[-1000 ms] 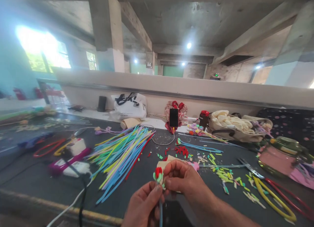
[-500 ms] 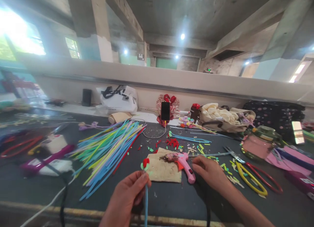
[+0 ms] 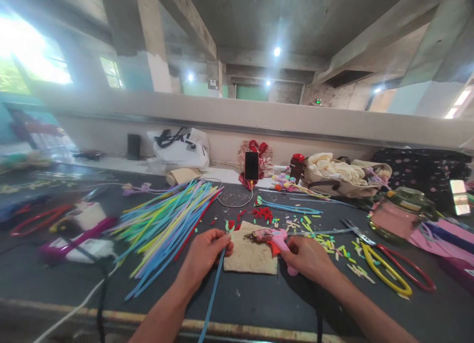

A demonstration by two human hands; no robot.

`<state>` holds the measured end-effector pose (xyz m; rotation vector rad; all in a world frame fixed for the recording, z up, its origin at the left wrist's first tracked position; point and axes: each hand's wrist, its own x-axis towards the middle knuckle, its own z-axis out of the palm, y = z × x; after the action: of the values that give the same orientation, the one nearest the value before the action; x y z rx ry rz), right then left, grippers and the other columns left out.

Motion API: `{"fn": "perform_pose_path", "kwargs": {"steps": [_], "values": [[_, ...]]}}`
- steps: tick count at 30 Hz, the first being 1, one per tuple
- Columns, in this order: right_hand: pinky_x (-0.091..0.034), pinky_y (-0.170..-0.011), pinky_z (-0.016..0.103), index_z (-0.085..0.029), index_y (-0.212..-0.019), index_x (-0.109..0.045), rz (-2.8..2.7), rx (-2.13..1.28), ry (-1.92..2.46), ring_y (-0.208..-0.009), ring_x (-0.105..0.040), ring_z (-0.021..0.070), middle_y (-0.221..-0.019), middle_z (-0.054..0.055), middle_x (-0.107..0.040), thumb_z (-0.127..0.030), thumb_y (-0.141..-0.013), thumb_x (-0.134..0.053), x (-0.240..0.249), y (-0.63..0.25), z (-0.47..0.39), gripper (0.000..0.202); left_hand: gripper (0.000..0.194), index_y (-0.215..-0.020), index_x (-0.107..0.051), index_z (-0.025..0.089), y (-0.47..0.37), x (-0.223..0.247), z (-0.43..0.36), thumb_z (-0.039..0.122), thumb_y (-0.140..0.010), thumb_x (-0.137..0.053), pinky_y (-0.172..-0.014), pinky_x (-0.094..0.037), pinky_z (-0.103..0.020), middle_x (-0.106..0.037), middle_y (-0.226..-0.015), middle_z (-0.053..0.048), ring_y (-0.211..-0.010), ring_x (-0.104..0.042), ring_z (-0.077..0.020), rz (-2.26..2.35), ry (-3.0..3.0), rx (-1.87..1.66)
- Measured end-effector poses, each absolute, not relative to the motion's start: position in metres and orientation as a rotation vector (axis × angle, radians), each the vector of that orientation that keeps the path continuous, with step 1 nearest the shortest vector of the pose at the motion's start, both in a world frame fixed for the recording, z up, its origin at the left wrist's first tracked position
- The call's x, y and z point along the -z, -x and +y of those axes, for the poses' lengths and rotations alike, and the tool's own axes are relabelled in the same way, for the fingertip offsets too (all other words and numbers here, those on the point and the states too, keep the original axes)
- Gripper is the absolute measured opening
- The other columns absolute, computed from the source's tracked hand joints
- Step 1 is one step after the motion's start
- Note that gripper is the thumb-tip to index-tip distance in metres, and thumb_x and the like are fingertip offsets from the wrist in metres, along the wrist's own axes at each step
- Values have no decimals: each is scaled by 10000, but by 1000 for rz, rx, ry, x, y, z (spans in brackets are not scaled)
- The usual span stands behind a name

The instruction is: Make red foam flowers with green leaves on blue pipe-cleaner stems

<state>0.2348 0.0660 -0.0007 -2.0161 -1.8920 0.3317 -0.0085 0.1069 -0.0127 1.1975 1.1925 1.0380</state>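
My left hand (image 3: 210, 249) pinches a blue fuzzy stem (image 3: 212, 303) just below its top, where a small red and pale green piece (image 3: 230, 226) shows. The stem slants down toward the table's front edge. My right hand (image 3: 305, 254) is wrapped round the handle of a pink glue gun (image 3: 272, 235), whose nozzle points left over a tan cloth-like pad (image 3: 252, 261). A clear glue stick (image 3: 322, 232) extends from the back of the gun to the right. A small orange-red piece (image 3: 274, 249) lies under the gun.
Many coloured stems (image 3: 170, 219) lie at left. Red bits (image 3: 262, 214) and green and yellow bits (image 3: 326, 243) are scattered beyond and right of the pad. Yellow-and-red-handled pliers (image 3: 387, 271) and a green-lidded jar (image 3: 398, 214) are at right. A phone (image 3: 251, 166) stands behind.
My left hand has moved forward and slightly right with the blue stem, which now slants. My right hand has closed on the glue gun's handle.
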Motion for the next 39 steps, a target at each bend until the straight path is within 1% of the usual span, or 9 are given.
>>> {"fn": "perform_pose_path", "kwargs": {"steps": [7,14,20,23,26,30,34,36,39], "values": [[-298,-457,215,-195,-542,-528,-1754,-432,1976,-449,-536,143,-424,-14,-603,-286,-690,-468,1,-244,66,184,222,-662,-583,138,8,20,110,354,-627,-621,-535,-449,-260,-682,-589,-49,-584,-639,-189,1246,-1257,-1047],[-327,-437,206,-184,-568,-525,-1560,-631,1833,-416,-513,125,-403,-39,-553,-325,-674,-492,-6,-256,66,180,211,-651,-584,148,8,14,107,354,-625,-617,-497,-426,-242,-696,-597,-44,-580,-645,-193,1262,-1297,-1046],[-276,-382,196,-181,-540,-500,-1347,-776,1679,-356,-434,93,-372,-67,-478,-328,-639,-552,-7,-265,72,185,232,-637,-580,147,8,14,105,376,-631,-615,-466,-392,-230,-696,-600,-52,-574,-641,-193,1261,-1299,-1041],[-241,-358,184,-177,-549,-484,-1238,-844,1597,-341,-385,76,-369,-79,-434,-340,-640,-572,-9,-270,73,206,234,-624,-581,144,8,14,105,374,-628,-624,-488,-399,-232,-682,-568,-37,-544,-623,-174,1226,-1293,-1056],[-223,-336,181,-170,-619,-514,-1144,-949,1507,-328,-356,70,-388,-75,-427,-378,-633,-581,-11,-269,71,219,236,-599,-593,142,9,12,104,373,-627,-633,-522,-401,-226,-658,-531,-8,-515,-589,-143,1169,-1294,-1093],[-242,-323,181,-155,-754,-554,-1067,-1123,1337,-338,-344,60,-503,-42,-471,-417,-643,-535,-13,-253,68,285,250,-628,-604,141,13,10,102,390,-628,-635,-470,-362,-198,-625,-521,26,-450,-523,-96,1118,-1241,-1164],[-231,-308,167,-135,-771,-569,-967,-1428,978,-339,-300,38,-539,-28,-469,-338,-599,-579,-9,-228,68,266,266,-672,-583,139,14,8,101,394,-619,-642,-375,-283,-168,-595,-508,39,-355,-420,-46,1094,-1138,-1224],[-239,-299,170,-129,-789,-575,-998,-1472,915,-321,-313,39,-526,-18,-504,-299,-580,-600,-6,-219,70,270,269,-652,-559,142,14,9,100,396,-622,-640,-327,-205,-157,-591,-508,39,-302,-330,-17,1084,-1090,-1238],[-271,-294,174,-134,-866,-587,-1057,-1456,928,-323,-386,66,-540,7,-569,-282,-576,-610,-4,-207,72,327,279,-614,-537,148,15,9,98,413,-637,-620,-295,-160,-152,-554,-437,51,-260,-284,-11,1063,-1043,-1233]]}}
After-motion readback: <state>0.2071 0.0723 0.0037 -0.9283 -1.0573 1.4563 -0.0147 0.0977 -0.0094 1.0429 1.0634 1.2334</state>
